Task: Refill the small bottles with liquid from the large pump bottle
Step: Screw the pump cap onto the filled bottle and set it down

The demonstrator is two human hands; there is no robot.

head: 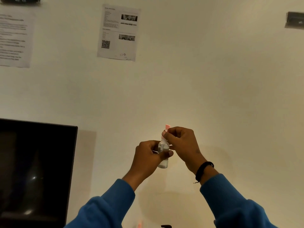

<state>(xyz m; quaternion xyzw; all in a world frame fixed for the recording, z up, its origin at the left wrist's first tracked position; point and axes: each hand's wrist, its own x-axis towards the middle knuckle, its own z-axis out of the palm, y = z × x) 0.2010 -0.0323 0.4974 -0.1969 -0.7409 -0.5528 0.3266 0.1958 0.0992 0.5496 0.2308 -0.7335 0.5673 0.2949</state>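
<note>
Head view: monitor (35, 171) beside hands.

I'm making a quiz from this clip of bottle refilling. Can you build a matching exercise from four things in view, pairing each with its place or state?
Things:
1. small clear bottle
2. pink cap
3. black monitor
4. sheet with QR code

Places or states:
A. on the wall, top centre
B. gripped by the left hand
C. dark, at lower left
D. pinched by the right hand, on top of the bottle

Pairs: 1-B, 2-D, 3-C, 4-A
</note>
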